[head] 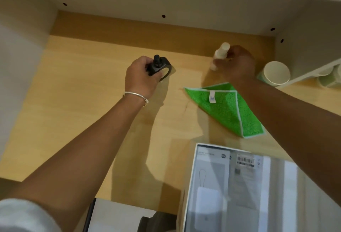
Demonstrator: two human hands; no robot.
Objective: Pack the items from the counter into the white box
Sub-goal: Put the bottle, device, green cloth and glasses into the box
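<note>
My left hand point(141, 77) grips a small black bottle with a pump top point(159, 66) at the middle of the wooden counter point(77, 91). My right hand point(235, 64) holds a small white bottle point(220, 54) tilted above the counter, further right. A folded green cloth point(226, 108) lies flat between my right forearm and the white box point(192, 176). The open white box sits at the near right edge. Inside it lie two flat white product cartons point(208, 182), side by side.
A pale paper cup point(275, 73) lies on its side to the right of my right hand, beside a white rack holding more cups point(328, 77). White walls with peg holes close the counter at the back and both sides. A white surface point(118, 217) shows below the counter's front edge.
</note>
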